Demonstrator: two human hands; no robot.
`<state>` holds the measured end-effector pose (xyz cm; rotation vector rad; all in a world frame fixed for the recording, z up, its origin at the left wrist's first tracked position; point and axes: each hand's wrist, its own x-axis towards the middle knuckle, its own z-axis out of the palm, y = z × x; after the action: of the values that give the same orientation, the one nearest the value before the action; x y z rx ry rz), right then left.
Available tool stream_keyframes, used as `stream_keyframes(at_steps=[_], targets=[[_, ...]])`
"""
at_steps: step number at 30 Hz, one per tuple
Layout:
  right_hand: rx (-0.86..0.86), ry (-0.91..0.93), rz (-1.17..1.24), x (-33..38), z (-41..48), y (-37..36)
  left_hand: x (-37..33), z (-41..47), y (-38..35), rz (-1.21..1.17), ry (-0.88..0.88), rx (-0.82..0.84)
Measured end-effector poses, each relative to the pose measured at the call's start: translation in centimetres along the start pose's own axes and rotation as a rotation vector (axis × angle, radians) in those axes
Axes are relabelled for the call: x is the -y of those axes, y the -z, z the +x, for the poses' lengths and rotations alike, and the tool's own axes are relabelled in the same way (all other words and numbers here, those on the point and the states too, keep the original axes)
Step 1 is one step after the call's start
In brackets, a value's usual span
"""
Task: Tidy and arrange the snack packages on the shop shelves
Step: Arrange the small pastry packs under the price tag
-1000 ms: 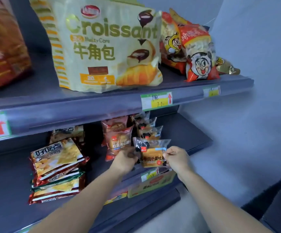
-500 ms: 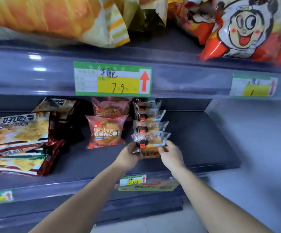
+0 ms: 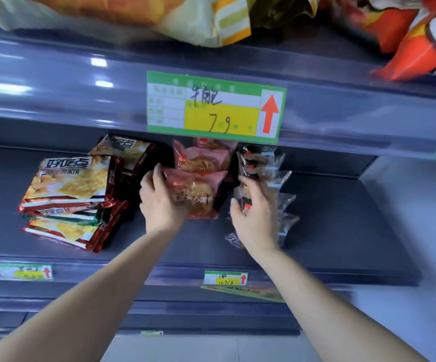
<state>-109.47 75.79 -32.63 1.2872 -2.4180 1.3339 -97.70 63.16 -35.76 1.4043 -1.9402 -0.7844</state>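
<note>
While gripped at its left edge by left hand [image 3: 159,202], front red-bean bun pack [image 3: 198,197], 12 o'clock on shelf [image 3: 342,231]. Right hand [image 3: 256,223], 3 o'clock, fingers [image 3: 257,190] half-curled against clear-wrapped row [image 3: 271,189]; grasp not discernible. Risk: row toppling if nudged.

We list dark grey metal shelving [image 3: 329,231], two tiers in view, glossy front rails catching overhead light; green-and-yellow price labels [image 3: 215,105] clipped on; pale floor [image 3: 407,322] to the right and below.
</note>
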Motion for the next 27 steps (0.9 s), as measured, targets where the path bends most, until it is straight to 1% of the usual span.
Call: stream_keyframes(at_steps=[1, 3, 5, 8, 10, 12, 16, 19, 21, 23, 25, 27], targets=[[0.116, -0.091, 0.088, 0.7, 0.2, -0.9, 0.7, 0.7, 0.0, -0.053, 0.033, 0.063], [0.301, -0.301, 0.212, 1.6, 1.0, -2.8, 1.7, 1.7, 0.0, -0.258, 0.090, 0.182], [0.404, -0.450, 0.226, 1.8, 2.0, -4.6, 2.4, 2.7, -0.3, -0.358, 0.129, 0.313], [0.459, -0.510, 0.203, 1.5, 3.1, -6.0, 3.2, 4.6, -0.8, -0.547, 0.164, 0.491], [0.428, -0.496, 0.203, 1.1, 3.4, -6.2, 3.2, 5.2, -0.7, -0.660, 0.181, 0.597], [0.395, -0.485, 0.213, 0.8, 3.5, -6.2, 2.7, 5.4, -0.7, -0.680, 0.169, 0.678], [0.329, -0.506, 0.201, 0.7, 3.5, -5.4, 1.8, 5.0, -1.2, -0.673, 0.149, 0.754], [0.289, -0.490, 0.123, 1.0, 3.5, -4.7, 1.5, 5.0, -1.3, -0.638, 0.148, 0.800], [0.238, -0.449, 0.068, 1.2, 3.1, -4.5, 1.2, 5.0, -1.1, -0.617, 0.146, 0.802], [0.161, -0.363, 0.095, 1.4, 2.9, -4.4, 1.4, 5.1, -1.3, -0.602, 0.153, 0.780], [0.104, -0.285, 0.062, 1.7, 3.1, -3.7, 1.5, 5.0, -1.3, -0.610, 0.155, 0.736], [0.064, -0.244, 0.055, 1.6, 3.3, -2.0, 1.7, 4.7, -1.3, -0.621, 0.156, 0.673]])
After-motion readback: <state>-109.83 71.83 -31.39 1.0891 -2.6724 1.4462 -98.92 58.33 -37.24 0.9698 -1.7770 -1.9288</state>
